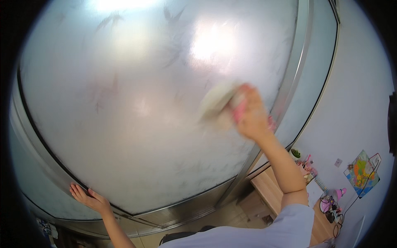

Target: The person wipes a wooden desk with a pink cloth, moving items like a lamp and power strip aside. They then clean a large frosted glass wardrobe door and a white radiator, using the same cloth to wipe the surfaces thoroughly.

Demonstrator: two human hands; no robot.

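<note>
A large frosted glass panel (161, 139) with faint leaf-like marks fills most of the head view. My right hand (252, 114) grips a cloth (218, 104), whitish with pink parts, against or just over the panel's right side; both are blurred, so contact is hard to tell. At the lower left, my left hand (88, 198) lies with fingers spread on the panel's metal frame (46, 158). Nothing shows in that hand.
Right of the panel, a wooden desk (268, 183) carries a potted plant (294, 153), a pink lamp (339, 193) and tangled cables (333, 210). A colourful map (361, 173) hangs on the pale wall (353, 102). Tiled floor (226, 217) shows below.
</note>
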